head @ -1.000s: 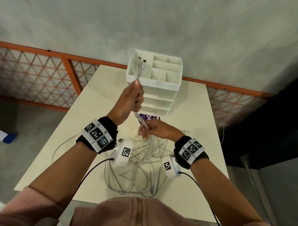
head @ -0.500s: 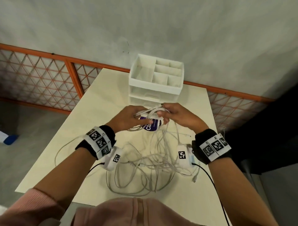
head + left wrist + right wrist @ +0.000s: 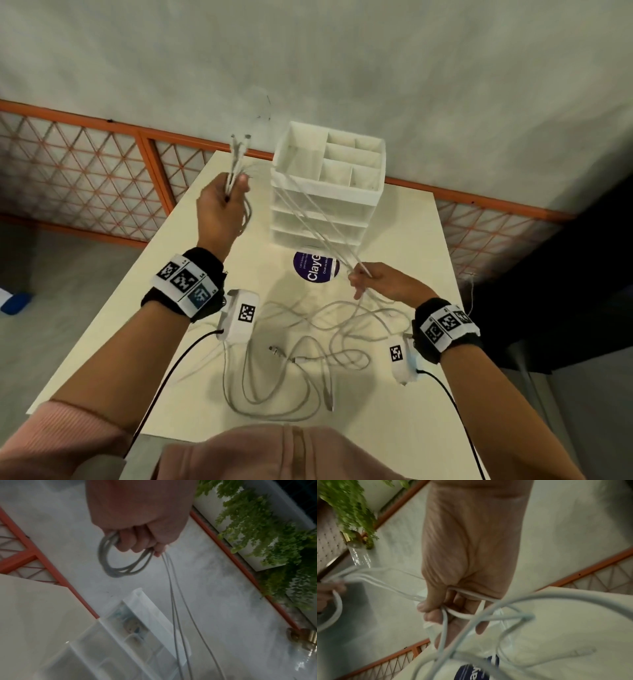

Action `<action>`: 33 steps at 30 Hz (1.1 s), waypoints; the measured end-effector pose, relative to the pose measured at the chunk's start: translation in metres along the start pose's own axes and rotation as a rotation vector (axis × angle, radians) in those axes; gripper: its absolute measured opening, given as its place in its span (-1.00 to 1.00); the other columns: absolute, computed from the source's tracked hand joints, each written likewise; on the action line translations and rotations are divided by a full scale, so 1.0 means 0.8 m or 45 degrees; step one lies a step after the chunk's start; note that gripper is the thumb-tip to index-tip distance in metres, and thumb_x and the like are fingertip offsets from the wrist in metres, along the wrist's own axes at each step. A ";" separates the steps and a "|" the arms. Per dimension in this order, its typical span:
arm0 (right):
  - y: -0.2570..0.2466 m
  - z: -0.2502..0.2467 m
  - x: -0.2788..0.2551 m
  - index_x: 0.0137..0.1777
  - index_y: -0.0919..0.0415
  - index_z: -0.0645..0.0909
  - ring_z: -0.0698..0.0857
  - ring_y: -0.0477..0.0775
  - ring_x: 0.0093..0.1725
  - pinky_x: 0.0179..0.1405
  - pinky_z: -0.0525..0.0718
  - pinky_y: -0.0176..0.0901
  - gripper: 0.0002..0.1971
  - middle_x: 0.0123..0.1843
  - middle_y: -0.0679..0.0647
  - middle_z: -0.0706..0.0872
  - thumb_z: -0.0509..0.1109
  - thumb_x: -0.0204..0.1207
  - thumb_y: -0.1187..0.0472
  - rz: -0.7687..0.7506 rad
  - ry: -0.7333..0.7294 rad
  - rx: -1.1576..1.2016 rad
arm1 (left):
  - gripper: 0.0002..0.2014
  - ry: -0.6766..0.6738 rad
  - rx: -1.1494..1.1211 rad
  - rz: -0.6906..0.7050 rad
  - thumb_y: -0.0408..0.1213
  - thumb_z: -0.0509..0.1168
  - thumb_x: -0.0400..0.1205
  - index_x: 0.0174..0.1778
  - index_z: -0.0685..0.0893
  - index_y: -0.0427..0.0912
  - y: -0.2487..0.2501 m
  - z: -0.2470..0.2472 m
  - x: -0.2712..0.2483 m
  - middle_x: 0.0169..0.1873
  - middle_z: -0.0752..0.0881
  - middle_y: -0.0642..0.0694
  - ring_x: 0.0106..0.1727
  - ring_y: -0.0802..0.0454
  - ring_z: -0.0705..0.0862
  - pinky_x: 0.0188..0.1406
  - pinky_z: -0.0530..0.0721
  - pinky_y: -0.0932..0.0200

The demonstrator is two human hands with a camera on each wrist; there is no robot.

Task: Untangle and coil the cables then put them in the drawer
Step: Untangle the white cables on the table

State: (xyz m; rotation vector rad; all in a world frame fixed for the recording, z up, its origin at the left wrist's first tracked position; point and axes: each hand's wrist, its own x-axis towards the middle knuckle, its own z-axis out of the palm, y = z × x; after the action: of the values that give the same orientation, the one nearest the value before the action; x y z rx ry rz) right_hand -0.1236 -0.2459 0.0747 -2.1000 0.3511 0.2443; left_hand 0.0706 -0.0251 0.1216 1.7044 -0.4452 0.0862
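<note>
While head cam shows left hand [image 3: 222, 202] gripping white cables [image 3: 310, 219] w/ plugs up, left wrist cam reveals a small coil [image 3: 120, 559] round its fingers. Right hand [image 3: 380, 282] pinches the taut strands above the tangle [image 3: 308, 346].

The left hand [image 3: 221, 209] was raised, fingers curled in a fist; the right hand [image 3: 383, 282] stayed lower, thumb and fingers pinched.

Taut cables [image 3: 318, 222] cross drawer unit [image 3: 327, 192] front; tabletop [image 3: 404, 404] near-right bare.
</note>
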 end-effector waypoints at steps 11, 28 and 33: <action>-0.084 -0.025 -0.014 0.11 0.35 0.59 0.51 -0.03 -0.43 -0.33 0.53 -0.24 -0.68 -0.28 0.01 0.46 0.17 0.69 0.07 0.056 -0.068 -0.322 | -0.71 -0.292 0.086 0.064 -0.20 0.35 0.62 0.23 0.66 -0.23 0.012 0.029 -0.056 -0.43 0.59 0.01 -0.52 0.26 0.52 -0.48 0.41 0.52; 0.004 -0.012 -0.012 -0.09 0.19 0.58 0.65 -0.13 -0.23 -0.02 0.56 -0.25 -0.90 -0.26 0.00 0.66 0.26 0.65 0.30 0.031 -0.022 -0.039 | -0.48 -0.644 0.095 0.079 0.10 0.23 0.65 -0.44 0.50 -0.28 0.036 0.035 -0.024 -0.54 0.31 0.03 -0.49 0.18 0.27 -0.45 0.27 0.26; 0.025 -0.024 -0.003 -0.18 0.16 0.58 0.65 0.03 0.04 0.15 0.48 -0.12 -0.72 -0.18 -0.10 0.69 0.22 0.66 0.02 0.129 0.052 -0.197 | -0.51 -0.471 0.131 0.107 0.05 0.24 0.66 -0.50 0.30 -0.12 0.030 0.022 -0.014 -0.56 0.23 0.00 -0.54 0.16 0.19 -0.51 0.19 0.24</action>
State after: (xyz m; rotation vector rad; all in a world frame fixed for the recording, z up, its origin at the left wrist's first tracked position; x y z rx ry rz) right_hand -0.1319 -0.2718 0.0698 -2.2444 0.4770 0.2971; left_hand 0.0487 -0.0420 0.1370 1.8069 -0.7987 -0.1502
